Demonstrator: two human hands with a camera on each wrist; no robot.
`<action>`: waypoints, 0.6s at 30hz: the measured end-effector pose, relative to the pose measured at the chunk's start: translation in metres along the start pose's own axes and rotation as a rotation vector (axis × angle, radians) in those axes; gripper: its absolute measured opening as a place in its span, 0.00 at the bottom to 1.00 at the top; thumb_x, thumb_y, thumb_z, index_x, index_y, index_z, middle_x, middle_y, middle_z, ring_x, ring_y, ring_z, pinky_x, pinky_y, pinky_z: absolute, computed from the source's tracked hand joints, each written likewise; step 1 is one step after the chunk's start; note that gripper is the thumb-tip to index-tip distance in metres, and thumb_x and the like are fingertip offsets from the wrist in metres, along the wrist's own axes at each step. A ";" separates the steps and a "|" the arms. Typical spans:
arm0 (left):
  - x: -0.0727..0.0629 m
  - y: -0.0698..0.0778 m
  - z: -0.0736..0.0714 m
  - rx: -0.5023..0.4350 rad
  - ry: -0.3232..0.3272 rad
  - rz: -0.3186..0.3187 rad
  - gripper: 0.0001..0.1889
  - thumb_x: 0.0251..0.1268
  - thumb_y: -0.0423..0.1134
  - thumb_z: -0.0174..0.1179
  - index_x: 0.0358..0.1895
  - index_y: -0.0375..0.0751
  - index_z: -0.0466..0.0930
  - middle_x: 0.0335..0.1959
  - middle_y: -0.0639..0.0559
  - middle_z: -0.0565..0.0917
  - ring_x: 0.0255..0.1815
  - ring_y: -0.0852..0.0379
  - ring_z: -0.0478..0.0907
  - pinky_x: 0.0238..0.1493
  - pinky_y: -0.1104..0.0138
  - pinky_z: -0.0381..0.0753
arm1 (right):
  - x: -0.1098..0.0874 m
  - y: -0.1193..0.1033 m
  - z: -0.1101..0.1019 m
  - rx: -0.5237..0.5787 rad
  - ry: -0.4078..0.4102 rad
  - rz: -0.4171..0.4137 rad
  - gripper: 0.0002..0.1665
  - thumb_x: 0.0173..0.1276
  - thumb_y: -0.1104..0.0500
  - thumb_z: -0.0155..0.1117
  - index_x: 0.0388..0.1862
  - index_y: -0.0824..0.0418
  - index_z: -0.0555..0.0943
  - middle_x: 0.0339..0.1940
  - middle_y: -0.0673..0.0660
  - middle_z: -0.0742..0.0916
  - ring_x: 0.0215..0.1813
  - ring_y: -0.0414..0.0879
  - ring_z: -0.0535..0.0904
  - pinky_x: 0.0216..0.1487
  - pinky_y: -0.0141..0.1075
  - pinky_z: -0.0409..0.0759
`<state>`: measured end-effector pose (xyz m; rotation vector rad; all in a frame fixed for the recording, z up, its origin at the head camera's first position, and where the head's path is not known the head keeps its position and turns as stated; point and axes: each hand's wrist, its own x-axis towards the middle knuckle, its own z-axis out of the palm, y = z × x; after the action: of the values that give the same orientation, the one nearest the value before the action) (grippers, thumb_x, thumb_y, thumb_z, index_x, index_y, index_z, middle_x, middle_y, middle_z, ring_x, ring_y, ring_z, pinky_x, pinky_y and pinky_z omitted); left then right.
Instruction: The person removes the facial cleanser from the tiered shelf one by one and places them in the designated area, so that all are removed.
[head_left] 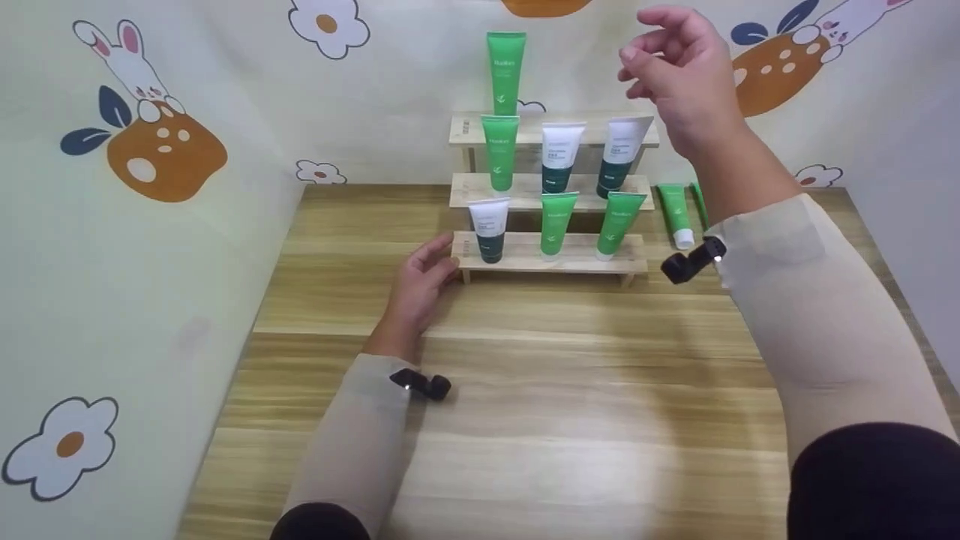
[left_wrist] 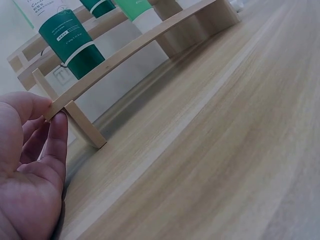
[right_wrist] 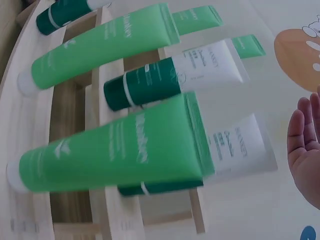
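My left hand (head_left: 420, 289) pinches the left end of the lowest board of a three-tier wooden rack (head_left: 517, 247). In the left wrist view the thumb lies over the board end (left_wrist: 59, 104) and a finger sits under it. My right hand (head_left: 686, 82) is raised in the air to the right of the top tier, fingers loosely bent, holding nothing. One green squeeze tube (head_left: 506, 71) stands on the top tier. The middle tier bears another green tube (head_left: 500, 154) and two white-and-dark-green tubes (head_left: 561, 161). Below are a white-and-dark-green tube (head_left: 490, 229) and two green ones (head_left: 556, 225).
To the right of the rack a green tube (head_left: 675, 210) lies on the wood-grain table (head_left: 540, 360), with part of another green tube (head_left: 700, 202) showing beside my right forearm. A patterned backdrop (head_left: 405, 90) rises close behind the rack.
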<state>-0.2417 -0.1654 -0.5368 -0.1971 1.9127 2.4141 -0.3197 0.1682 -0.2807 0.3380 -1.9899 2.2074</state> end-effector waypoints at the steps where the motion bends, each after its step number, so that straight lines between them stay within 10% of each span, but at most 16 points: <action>1: 0.000 0.000 0.000 -0.002 -0.002 0.002 0.26 0.75 0.28 0.63 0.74 0.39 0.77 0.77 0.45 0.76 0.69 0.51 0.80 0.66 0.65 0.86 | 0.001 -0.001 0.004 -0.005 -0.005 0.004 0.30 0.69 0.58 0.78 0.68 0.56 0.79 0.48 0.57 0.85 0.50 0.51 0.85 0.54 0.36 0.86; 18: 0.000 -0.001 0.001 -0.017 -0.007 0.003 0.26 0.75 0.27 0.62 0.74 0.39 0.77 0.75 0.42 0.78 0.72 0.46 0.79 0.72 0.60 0.83 | 0.027 0.002 0.050 -0.134 -0.091 0.071 0.25 0.72 0.58 0.74 0.66 0.53 0.80 0.49 0.53 0.84 0.54 0.49 0.86 0.64 0.40 0.85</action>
<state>-0.2417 -0.1645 -0.5374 -0.1857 1.8918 2.4301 -0.3430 0.1172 -0.2708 0.3615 -2.2170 2.1207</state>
